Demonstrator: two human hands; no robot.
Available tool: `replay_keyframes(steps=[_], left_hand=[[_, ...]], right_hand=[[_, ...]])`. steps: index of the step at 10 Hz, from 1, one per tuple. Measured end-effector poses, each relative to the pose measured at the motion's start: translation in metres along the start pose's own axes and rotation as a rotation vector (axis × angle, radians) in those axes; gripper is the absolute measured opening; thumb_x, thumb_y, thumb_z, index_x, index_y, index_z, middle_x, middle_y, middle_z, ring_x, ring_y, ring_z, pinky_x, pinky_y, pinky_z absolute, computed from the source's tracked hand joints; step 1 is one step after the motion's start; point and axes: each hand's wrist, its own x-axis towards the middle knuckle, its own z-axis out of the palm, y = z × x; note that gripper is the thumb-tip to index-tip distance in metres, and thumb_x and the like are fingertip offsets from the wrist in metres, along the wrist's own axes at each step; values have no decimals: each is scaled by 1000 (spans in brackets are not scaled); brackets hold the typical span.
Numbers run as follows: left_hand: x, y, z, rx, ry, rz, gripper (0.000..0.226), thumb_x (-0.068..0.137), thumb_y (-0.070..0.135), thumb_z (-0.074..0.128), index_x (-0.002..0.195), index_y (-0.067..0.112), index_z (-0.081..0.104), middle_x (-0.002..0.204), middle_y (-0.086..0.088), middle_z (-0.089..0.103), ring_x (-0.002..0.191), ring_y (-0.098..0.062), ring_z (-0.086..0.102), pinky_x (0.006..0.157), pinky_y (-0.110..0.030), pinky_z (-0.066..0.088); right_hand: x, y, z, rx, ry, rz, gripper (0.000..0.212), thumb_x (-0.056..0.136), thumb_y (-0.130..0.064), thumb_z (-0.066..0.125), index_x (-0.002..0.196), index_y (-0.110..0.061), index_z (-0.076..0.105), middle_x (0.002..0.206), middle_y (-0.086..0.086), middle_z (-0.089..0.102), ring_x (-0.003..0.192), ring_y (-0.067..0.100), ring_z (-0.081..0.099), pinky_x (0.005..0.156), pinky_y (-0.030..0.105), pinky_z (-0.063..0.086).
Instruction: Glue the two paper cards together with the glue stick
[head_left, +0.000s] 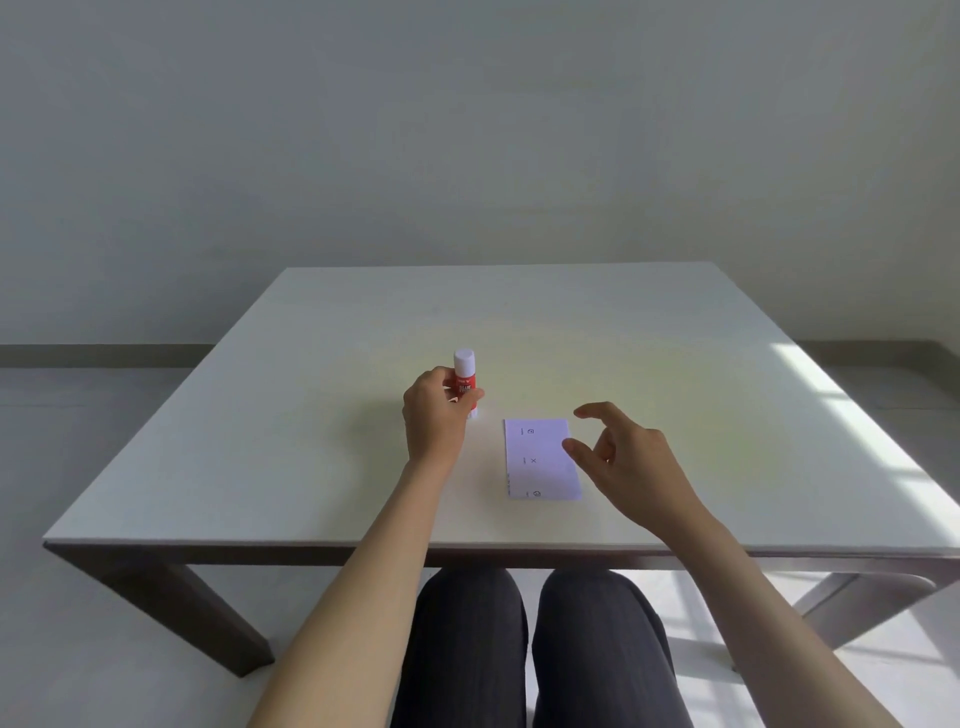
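**Left hand on glue stick, right hand loose over card**

Head view, only view. White table (311, 415), person seated at the near edge, dark trousers (535, 649) visible below the tabletop, both forearms bare.

Left hand (434, 410) is wrapped around the lower body of the glue stick (464, 375), fingers and thumb closed on it. Stick is upright, red label, white cap on top, cap clear above the hand. Its base looks to be at or just above the table surface; cannot tell if it is touching. Stick sits a bit left of table centre, near the card's far left corner but apart from it.

Right hand (623, 457) is off to the right, fingers curled and parted, thumb and index apart, gripping nothing. Thumb tip overlaps the right edge of the paper card (537, 460) from this angle; cannot tell whether it touches or hovers.

Card lies flat on the table, pale lilac-white, long side running away from the person, small printed marks along its left part incl. an X near the middle. Only one card outline is readable; a thin stepped strip along the near left edge may be a second sheet underneath, too small to be sure.

Sunlight patch on the right side of the table and floor. Plain grey wall (467, 130) behind.
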Motion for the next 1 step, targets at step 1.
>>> replay_keyframes(steps=[1], left_hand=[[-2, -5, -4, 104, -105, -76, 46, 69, 27, 79, 108, 7, 65, 106, -12, 69, 104, -31, 63, 84, -36, 49]], right_hand=[[5, 1, 5, -16, -17, 17, 39, 87, -31, 61, 123, -21, 52, 53, -7, 52, 54, 11, 51, 59, 31, 44]])
